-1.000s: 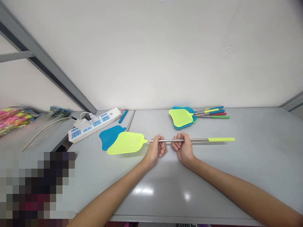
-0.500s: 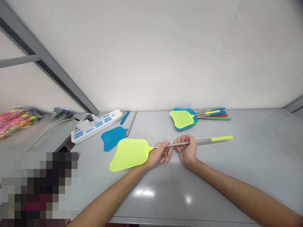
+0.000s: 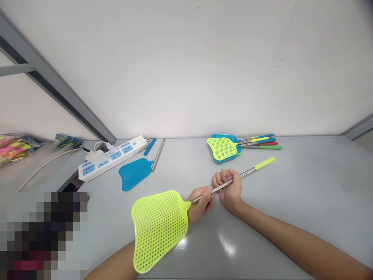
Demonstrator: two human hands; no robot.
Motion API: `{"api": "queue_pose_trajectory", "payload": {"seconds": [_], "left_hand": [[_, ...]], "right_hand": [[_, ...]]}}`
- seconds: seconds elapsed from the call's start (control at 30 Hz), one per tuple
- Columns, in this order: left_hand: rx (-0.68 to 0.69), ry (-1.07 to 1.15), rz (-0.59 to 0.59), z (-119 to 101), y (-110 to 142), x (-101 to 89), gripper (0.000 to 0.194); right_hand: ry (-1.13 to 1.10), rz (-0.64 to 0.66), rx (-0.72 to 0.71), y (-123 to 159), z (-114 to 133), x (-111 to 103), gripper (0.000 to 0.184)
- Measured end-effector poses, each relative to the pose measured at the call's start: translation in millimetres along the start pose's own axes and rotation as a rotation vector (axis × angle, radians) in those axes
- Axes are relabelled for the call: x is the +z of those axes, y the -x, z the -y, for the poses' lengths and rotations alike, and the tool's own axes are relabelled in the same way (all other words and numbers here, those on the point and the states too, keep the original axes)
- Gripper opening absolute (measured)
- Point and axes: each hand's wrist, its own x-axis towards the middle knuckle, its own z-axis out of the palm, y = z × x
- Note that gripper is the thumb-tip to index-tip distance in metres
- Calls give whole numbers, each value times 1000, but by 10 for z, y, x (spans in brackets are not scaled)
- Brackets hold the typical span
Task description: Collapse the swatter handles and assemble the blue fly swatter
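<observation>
Both hands grip one yellow-green fly swatter (image 3: 159, 225) by its extended metal rod. My left hand (image 3: 201, 203) is closed around the rod just behind the mesh head, which tilts down toward me and hides my left wrist. My right hand (image 3: 230, 186) is closed in a fist on the rod a little further along. The rod slants up to the right and ends in a yellow-green grip (image 3: 264, 163) above the grey table (image 3: 305, 194).
A blue swatter (image 3: 134, 174) with its rod lies at the back left beside a white power strip (image 3: 112, 156). Several swatters (image 3: 224, 147) with coloured handles are piled at the back centre. Packaged colourful goods (image 3: 17, 147) lie far left.
The swatter has swung from level to slanted: its head dropped toward me and to the left, while the handle end rose toward the back. Both hands kept their hold and moved closer together.
</observation>
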Motion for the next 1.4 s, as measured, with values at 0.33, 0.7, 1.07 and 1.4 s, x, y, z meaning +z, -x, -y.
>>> {"api": "queue_pose_trajectory", "payload": {"seconds": [0.33, 0.7, 1.07, 1.4], "left_hand": [[-26, -39, -70, -145, 32, -24, 38], [0, -9, -48, -101, 69, 2, 38], [-37, -40, -34, -102, 85, -15, 37], [-139, 16, -201, -13, -28, -17, 41]], "right_hand": [[67, 72, 21, 131, 1, 24, 38], [134, 135, 136, 191, -23, 37, 39], [270, 249, 160, 183, -79, -9, 40], [261, 338, 269, -15, -42, -19, 43]]}}
